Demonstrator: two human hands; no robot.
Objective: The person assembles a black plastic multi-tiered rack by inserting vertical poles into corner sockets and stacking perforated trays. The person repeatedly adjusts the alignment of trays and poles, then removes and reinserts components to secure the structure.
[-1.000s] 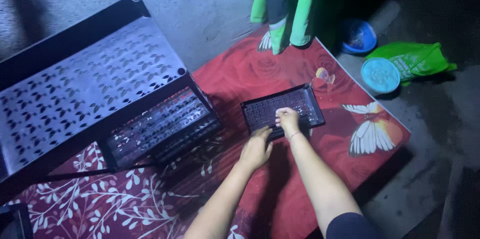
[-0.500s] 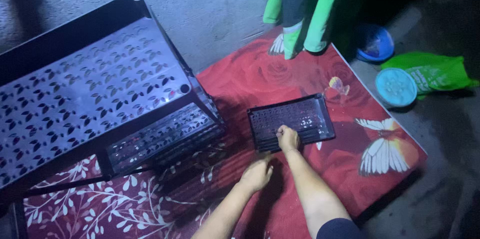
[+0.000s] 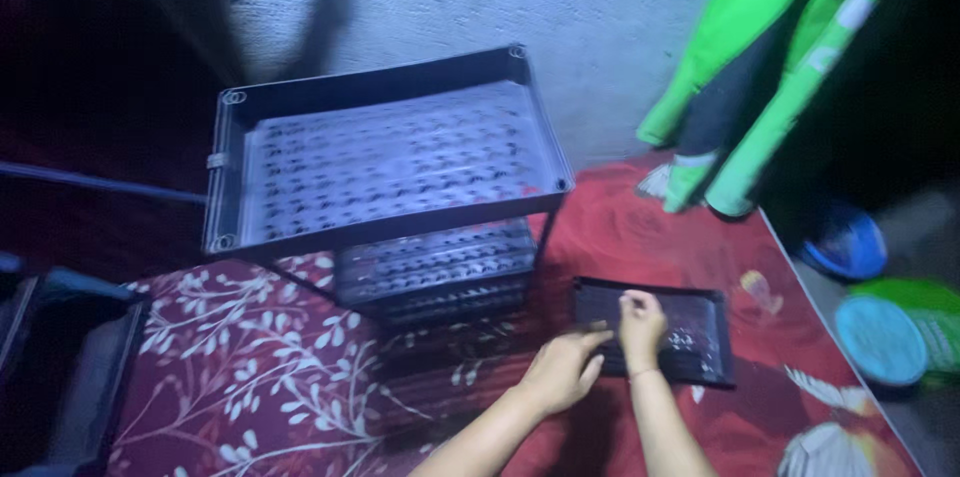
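A small black perforated tray (image 3: 690,322) lies flat on a red flowered mat (image 3: 300,387). My right hand (image 3: 642,327) rests on top of it, fingers curled on its surface near the middle. Just left of it, my left hand (image 3: 560,372) lies flat with fingertips touching the tray's near left edge. Behind them stands a black tiered rack (image 3: 385,162) with perforated shelves, its top shelf pale and its lower shelf (image 3: 440,262) dark.
A green and dark garment (image 3: 770,57) hangs at the right against a grey wall. Blue round lids (image 3: 880,337) and a green bag lie on the floor at the right. A dark box (image 3: 60,367) sits at the left edge.
The view has swung so the rack now stands centred and upright. My hands stay on the small tray, the left hand now reaching its edge.
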